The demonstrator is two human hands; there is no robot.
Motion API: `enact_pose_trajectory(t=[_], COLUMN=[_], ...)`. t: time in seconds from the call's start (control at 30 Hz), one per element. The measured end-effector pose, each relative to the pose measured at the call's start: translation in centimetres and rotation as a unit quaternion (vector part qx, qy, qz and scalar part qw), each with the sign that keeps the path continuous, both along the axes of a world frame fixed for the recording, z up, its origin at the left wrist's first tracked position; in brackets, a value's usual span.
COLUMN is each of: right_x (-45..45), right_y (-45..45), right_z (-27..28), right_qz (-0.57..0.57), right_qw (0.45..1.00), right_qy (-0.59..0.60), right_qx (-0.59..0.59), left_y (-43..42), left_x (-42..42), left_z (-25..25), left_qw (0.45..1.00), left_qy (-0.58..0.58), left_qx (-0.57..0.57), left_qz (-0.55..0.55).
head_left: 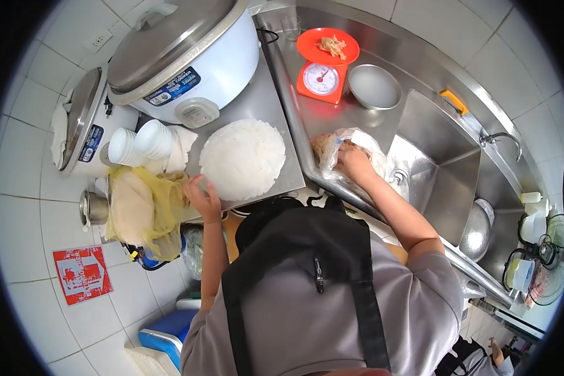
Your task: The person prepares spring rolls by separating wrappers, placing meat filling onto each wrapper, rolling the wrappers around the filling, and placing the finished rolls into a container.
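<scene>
My right hand [355,161] reaches into a clear plastic bag [373,150] at the sink counter's near edge. Its fingers curl down among pale brown shredded food [323,145], and the fingertips are hidden. My left hand [202,197] is at the table's front edge, fingers loosely bent and apart, nothing visible in them. Beside it lies a yellow translucent plastic bag [163,216] around a large pale lump [131,207]. A white mound of rice [242,160] sits just beyond that hand. Shredded pieces [331,46] rest on the orange dial scale [320,80].
A metal bowl [375,86] stands beside the scale. The steel sink [442,147] opens to the right, under a faucet [504,139]. A large rice cooker [188,62] and stacked white cups [150,139] stand at left. Another person [476,360] is at lower right.
</scene>
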State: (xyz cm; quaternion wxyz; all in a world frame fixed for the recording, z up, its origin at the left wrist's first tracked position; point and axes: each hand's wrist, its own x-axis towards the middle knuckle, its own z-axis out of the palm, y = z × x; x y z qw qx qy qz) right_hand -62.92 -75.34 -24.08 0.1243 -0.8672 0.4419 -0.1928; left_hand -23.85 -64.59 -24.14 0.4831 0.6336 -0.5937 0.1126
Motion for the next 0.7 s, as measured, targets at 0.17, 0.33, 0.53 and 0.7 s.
enact_pose_trajectory(t=[0.17,0.33,0.53,0.7], right_x=[0.9,-0.6,-4.3,-1.6], right_y=[-0.2,-0.4,-2.8,-14.8], right_z=[0.3,2.9,10.4,15.9], right_qz=[-0.073,-0.083,-0.030,-0.056], right_qw=[0.985,0.976,0.879,0.942], right_qy=[0.113,-0.033,-0.245,-0.286], right_qx=[0.103,0.199,0.407,0.164], left_y=[0.4,0.1,0.1,0.1], left_x=[-0.3,-0.1,0.0,-0.3], left_z=[0.1,0.0,-0.1,0.2], left_qw=[1.000,1.000,1.000,1.000], left_qy=[-0.005,-0.002,0.011,0.003], left_qx=[-0.015,-0.019,-0.023,-0.015], left_qz=[0.012,0.006,0.003,-0.002])
